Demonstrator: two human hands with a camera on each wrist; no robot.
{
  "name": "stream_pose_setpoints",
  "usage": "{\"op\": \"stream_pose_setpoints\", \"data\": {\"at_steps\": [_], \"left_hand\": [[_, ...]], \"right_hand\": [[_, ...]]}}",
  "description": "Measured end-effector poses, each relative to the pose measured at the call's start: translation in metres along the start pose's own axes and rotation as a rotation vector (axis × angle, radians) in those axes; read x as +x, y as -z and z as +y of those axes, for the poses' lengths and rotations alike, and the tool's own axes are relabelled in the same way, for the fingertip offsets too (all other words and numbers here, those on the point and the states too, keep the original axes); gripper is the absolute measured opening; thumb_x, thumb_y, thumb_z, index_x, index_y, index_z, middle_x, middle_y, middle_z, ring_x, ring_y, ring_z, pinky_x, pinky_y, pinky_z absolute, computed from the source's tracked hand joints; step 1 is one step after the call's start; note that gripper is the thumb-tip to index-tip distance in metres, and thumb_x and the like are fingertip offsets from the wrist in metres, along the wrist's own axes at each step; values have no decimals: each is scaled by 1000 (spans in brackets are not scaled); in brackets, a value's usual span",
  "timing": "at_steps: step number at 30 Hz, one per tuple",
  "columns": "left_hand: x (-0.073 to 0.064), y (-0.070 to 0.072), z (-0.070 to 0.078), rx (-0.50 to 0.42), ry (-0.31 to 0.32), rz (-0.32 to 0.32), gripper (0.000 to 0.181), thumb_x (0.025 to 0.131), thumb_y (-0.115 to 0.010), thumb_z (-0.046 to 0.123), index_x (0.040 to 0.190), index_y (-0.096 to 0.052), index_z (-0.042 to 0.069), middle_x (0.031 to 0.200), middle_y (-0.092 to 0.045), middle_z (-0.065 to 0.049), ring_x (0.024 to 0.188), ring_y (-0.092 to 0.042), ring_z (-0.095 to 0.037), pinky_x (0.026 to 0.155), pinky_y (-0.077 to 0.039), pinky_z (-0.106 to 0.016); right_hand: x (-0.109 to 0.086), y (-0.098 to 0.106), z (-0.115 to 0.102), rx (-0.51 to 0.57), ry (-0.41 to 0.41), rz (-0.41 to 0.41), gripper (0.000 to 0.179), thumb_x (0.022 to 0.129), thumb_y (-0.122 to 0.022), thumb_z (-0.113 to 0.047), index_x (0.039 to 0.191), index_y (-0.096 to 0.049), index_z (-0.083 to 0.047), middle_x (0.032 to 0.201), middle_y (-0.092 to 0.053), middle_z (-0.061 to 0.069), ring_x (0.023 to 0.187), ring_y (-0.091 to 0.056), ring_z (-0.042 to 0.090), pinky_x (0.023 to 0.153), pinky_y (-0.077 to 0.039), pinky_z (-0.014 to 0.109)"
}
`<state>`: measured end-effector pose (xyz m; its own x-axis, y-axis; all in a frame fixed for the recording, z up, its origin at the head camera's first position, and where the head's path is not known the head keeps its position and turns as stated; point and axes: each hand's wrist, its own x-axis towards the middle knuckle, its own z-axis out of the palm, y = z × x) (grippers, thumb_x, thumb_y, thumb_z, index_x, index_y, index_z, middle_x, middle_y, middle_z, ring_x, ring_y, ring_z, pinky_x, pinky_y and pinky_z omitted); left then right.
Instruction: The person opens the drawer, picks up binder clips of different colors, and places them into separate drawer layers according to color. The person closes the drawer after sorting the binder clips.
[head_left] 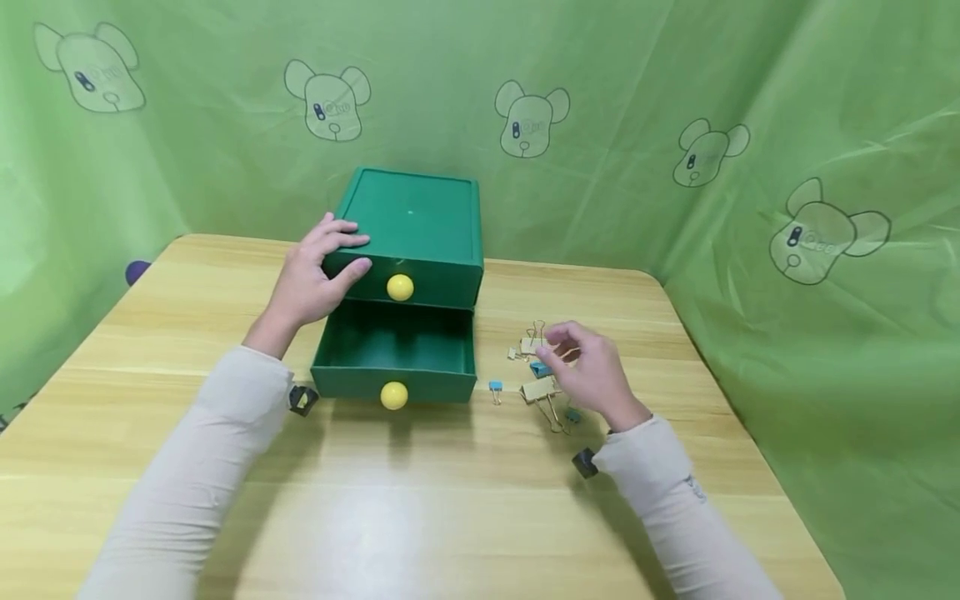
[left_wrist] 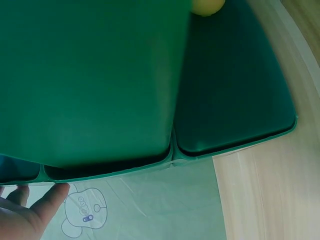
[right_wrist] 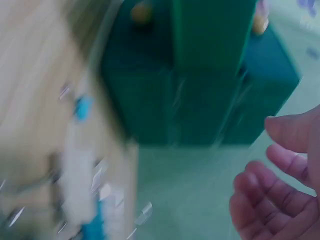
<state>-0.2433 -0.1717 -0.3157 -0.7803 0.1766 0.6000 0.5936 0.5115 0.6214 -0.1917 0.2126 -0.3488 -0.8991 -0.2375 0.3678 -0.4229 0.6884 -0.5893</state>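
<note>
A green two-drawer box [head_left: 412,208] stands on the table, its lower drawer [head_left: 333,379] pulled out and bare inside. My left hand [head_left: 307,279] rests on the box's upper left front corner, fingers on the top and thumb at the front. Over the binder clips to the box's right hovers my right hand [head_left: 592,371], fingers loosely bent, with nothing between them in the right wrist view. Beneath it lie a large cream binder clip [head_left: 538,389], another cream clip [head_left: 532,345], a blue clip [head_left: 540,369] and a small blue clip [head_left: 496,387].
Each drawer front has a yellow knob, the upper one [head_left: 400,287] above the lower one [head_left: 393,396]. A small dark clip [head_left: 573,415] lies near the right wrist. Green curtains [head_left: 622,100] with bear-head outlines hang behind and beside the wooden table [head_left: 420,508].
</note>
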Motion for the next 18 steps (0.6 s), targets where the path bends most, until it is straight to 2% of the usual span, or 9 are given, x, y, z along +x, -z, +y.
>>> {"op": "stream_pose_setpoints", "data": {"at_steps": [4,7,12,18], "left_hand": [[1,2,1,-1,-1,-2,34,91,-66,17,121,-65,0,137,-52,-17,144,-21,-29,116,-15,-49],[1,3,2,-2,4,-10,35,92,-66,18,122,-65,0,137,-51,-17,145,-21,-28,116,-15,-49],[0,1,1,-1,9,-15,35,91,-66,18,122,-65,0,137,-51,-17,145,-21,-28,115,-15,-50],[0,1,1,-7,3,-1,35,91,-66,18,121,-65,0,137,-52,-17,144,-21,-28,115,-15,-50]], "right_hand": [[-2,8,31,-77,-186,-75,39,91,-69,-21,123,-59,-1,121,-61,20,106,-58,37,88,-48,51],[-7,16,50,-113,-270,-128,47,92,-68,-26,129,-56,-2,129,-56,22,115,-53,42,93,-44,56],[-17,24,71,-175,-326,-228,54,92,-66,-29,136,-51,-1,136,-51,23,122,-48,45,96,-40,60],[-25,18,90,-186,-351,-306,54,91,-68,-27,135,-52,-1,131,-54,26,118,-51,44,97,-40,60]]}}
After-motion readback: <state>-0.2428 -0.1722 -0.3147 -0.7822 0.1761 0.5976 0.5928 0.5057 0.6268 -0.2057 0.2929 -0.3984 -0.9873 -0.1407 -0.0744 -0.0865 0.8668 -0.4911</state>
